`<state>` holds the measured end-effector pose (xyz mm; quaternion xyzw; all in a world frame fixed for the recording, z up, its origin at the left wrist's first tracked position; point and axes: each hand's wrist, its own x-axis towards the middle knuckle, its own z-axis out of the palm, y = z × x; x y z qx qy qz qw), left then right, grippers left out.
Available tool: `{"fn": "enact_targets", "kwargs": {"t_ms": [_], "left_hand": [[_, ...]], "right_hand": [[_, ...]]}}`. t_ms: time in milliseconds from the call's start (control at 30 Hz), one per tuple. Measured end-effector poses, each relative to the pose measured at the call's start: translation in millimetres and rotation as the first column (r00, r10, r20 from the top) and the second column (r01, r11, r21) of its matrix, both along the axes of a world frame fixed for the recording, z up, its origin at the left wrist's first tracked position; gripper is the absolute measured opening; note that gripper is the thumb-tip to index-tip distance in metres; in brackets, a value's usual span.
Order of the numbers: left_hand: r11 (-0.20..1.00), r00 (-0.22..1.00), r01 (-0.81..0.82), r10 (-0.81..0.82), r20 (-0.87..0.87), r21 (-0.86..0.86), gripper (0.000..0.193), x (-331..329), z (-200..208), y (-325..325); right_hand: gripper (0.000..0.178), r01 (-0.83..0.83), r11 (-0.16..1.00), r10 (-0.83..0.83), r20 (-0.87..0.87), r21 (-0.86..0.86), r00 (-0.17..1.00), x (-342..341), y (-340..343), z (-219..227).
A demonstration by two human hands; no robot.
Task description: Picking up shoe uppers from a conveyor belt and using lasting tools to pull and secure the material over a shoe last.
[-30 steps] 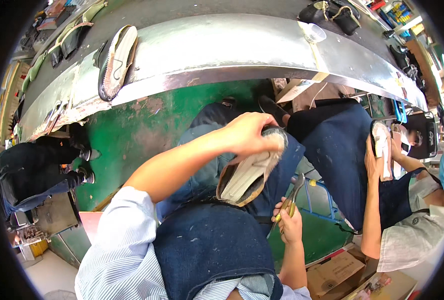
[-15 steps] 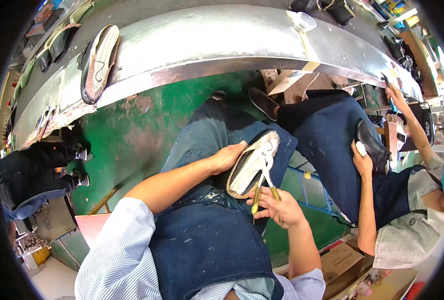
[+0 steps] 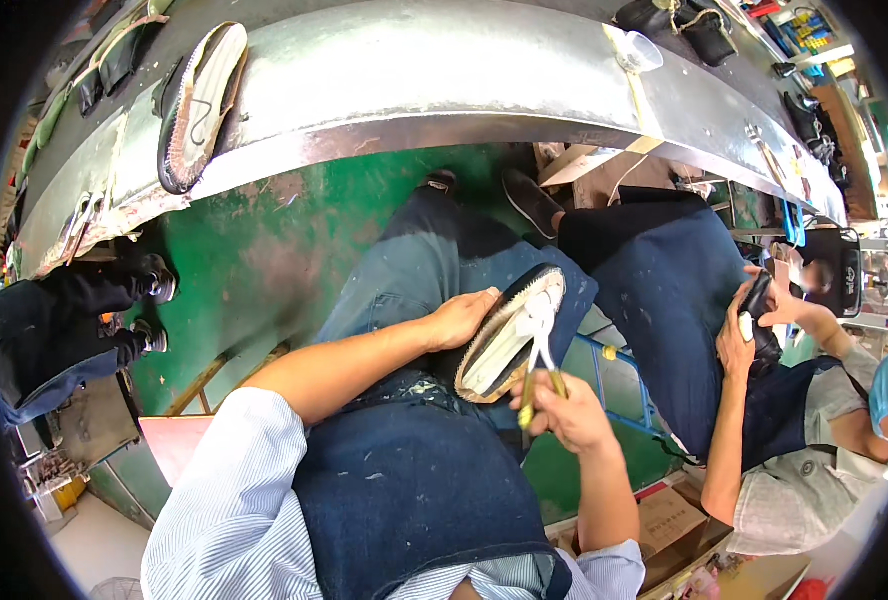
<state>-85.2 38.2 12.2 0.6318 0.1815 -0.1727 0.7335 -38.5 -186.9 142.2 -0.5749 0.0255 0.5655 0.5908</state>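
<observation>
My left hand (image 3: 462,320) is wrapped round the side of a black shoe (image 3: 484,368), holding it on my lap with its pale underside turned up. A gathered, pleated edge runs round that underside. My right hand (image 3: 576,415) is closed round the yellow-green handles of a pair of pliers (image 3: 541,357). The jaws of the pliers touch the underside towards the far end of the shoe; what they grip there, if anything, is too small to tell.
A metal-topped workbench (image 3: 394,70) spans the far side, with another upturned shoe (image 3: 202,110) at its left and a clear cup (image 3: 641,52). At right a co-worker holds a black shoe (image 3: 761,310). A cardboard box (image 3: 667,522) stands by my right forearm.
The handles of my pliers have come closer together, and my right fingers have curled tighter round them. The co-worker's far hand has come down from the bench edge to their shoe.
</observation>
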Motion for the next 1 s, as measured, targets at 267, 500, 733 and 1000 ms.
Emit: {"fn": "enact_targets", "kwargs": {"t_ms": [267, 500, 733, 1000], "left_hand": [[0.961, 0.973, -0.144, 0.093, 0.212, 0.238, 0.047, -14.2, -1.8, -14.6], [0.901, 0.943, -0.174, 0.037, 0.331, 0.396, 0.044, -18.5, 16.2, -19.4], [0.864, 0.929, -0.213, 0.035, 0.369, 0.457, 0.042, -22.8, 15.9, -24.4], [0.911, 0.972, -0.164, 0.084, 0.219, 0.379, 0.052, -42.9, 15.5, -18.0]], "right_hand": [[0.037, -0.210, 0.832, 0.526, 0.608, -0.514, 0.595, -11.2, -21.9, 12.5], [0.047, -0.259, 0.751, 0.648, 0.601, -0.608, 0.469, -10.3, -11.7, 48.0], [0.049, -0.368, 0.660, 0.751, 0.590, -0.655, 0.296, 4.8, 10.5, 61.7], [0.028, -0.409, 0.498, 0.862, 0.386, -0.764, 0.328, 8.0, 44.6, 41.3]]}}
